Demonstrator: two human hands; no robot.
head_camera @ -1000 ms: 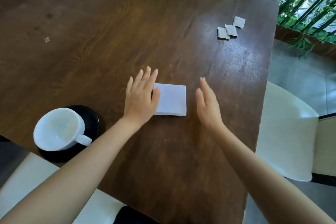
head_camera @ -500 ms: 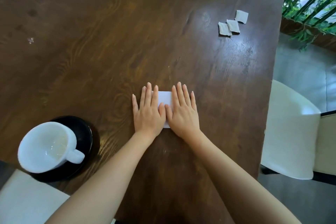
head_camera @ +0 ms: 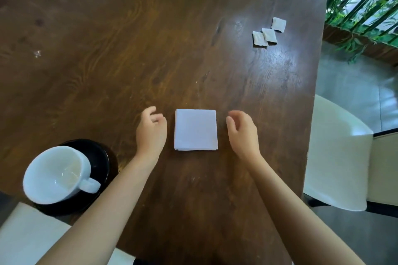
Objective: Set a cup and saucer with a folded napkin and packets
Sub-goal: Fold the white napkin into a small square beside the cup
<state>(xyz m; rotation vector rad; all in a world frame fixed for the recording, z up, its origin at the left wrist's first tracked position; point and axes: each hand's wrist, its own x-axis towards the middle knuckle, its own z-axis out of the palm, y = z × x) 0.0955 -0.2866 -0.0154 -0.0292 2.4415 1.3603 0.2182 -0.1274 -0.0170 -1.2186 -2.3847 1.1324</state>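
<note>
folded white napkin [head_camera: 195, 129] lies flat on the wooden table [head_camera: 107, 49], between left hand [head_camera: 151, 132] and right hand [head_camera: 243, 131], both loosely curled and empty. white cup [head_camera: 55, 174] sits on black saucer [head_camera: 98, 153] near left; three packets [head_camera: 268, 32] far right.

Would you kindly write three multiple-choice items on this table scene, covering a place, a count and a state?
1. Where is the white ceramic cup?
A. on the black saucer
B. on the napkin
C. on the chair

2. How many small grey packets lie on the table?
A. two
B. three
C. five

3. The folded white napkin is:
A. held
B. crumpled
C. lying flat, untouched

Answers:
A, the white ceramic cup sits on the black saucer.
B, three small grey packets show.
C, the folded white napkin lies between the left hand and the right hand.
</note>
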